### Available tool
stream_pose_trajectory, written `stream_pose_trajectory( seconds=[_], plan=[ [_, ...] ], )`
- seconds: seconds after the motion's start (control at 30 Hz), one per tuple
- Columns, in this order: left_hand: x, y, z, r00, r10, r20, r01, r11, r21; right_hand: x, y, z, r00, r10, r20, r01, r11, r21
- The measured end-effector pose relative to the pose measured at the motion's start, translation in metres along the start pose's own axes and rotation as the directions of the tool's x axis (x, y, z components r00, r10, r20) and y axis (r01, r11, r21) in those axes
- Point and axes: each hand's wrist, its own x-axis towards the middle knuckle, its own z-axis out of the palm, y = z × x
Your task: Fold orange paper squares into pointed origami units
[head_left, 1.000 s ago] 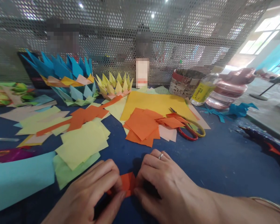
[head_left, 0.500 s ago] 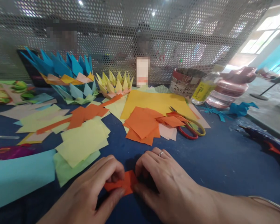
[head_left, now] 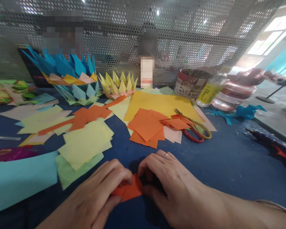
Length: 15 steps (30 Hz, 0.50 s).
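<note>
A small folded piece of orange paper (head_left: pixel 131 190) lies on the blue tabletop between my hands. My left hand (head_left: pixel 105 187) is closed on its left side, the fingers curled over the paper and the thumb at its near edge. Gripping the right end is my right hand (head_left: pixel 164 181), with a ring on one finger; its fingertips and thumb pinch the paper. Parts of the paper are hidden under both hands. Just beyond them rests a stack of orange paper squares (head_left: pixel 146 125). Pale yellow squares (head_left: pixel 87 143) lie beyond my left hand.
Red-and-yellow-handled scissors (head_left: pixel 193 128) lie on a yellow sheet (head_left: pixel 157 101). Folded-paper bowls, one blue (head_left: pixel 62 68) and one yellow (head_left: pixel 119 84), stand at the back. A basket (head_left: pixel 190 83), a bottle (head_left: pixel 208 92), a pink jug (head_left: pixel 235 92) and a glue gun (head_left: pixel 271 144) are rightward.
My left hand has shifted slightly right over the orange paper, its thumb drawn back toward the near edge. My right hand stays at the right end.
</note>
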Motion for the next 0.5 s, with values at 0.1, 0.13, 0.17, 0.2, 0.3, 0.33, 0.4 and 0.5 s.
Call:
stream_pose_trajectory(
  seconds=[0.1,0.13,0.17,0.2,0.3,0.33,0.4,0.5],
  plan=[
    [0.001,0.000,-0.001,0.998,0.040,0.040,-0.040,0.999,0.012,0.003,0.003,-0.002,0.999,-0.032,0.010,0.032,0.999,0.011],
    [0.001,0.000,0.000,0.998,0.038,0.058,-0.039,0.999,0.008,0.005,0.003,-0.002,1.000,-0.031,-0.001,0.031,0.999,0.011],
    [0.000,0.001,0.000,0.997,0.034,0.069,-0.034,0.999,0.001,0.007,0.002,-0.001,1.000,-0.023,-0.014,0.023,1.000,-0.001],
    [-0.001,0.001,0.001,0.997,0.030,0.072,-0.029,0.999,-0.015,0.009,0.001,0.001,1.000,-0.009,-0.020,0.009,0.999,-0.031],
    [-0.002,0.005,0.002,0.999,0.035,0.041,-0.031,0.996,-0.085,0.016,-0.003,0.006,0.999,0.049,0.005,-0.048,0.988,-0.147],
    [-0.002,0.006,0.002,0.999,0.044,0.020,-0.042,0.995,-0.094,0.018,-0.005,0.007,0.998,0.064,0.013,-0.061,0.983,-0.172],
    [-0.002,0.008,0.001,0.997,0.076,-0.021,-0.077,0.995,-0.065,0.021,-0.006,0.010,0.998,0.068,0.006,-0.066,0.983,-0.169],
    [-0.003,0.009,-0.001,0.987,0.152,-0.045,-0.150,0.988,0.046,0.020,-0.007,0.013,0.998,0.036,-0.052,-0.040,0.996,-0.074]
  ],
)
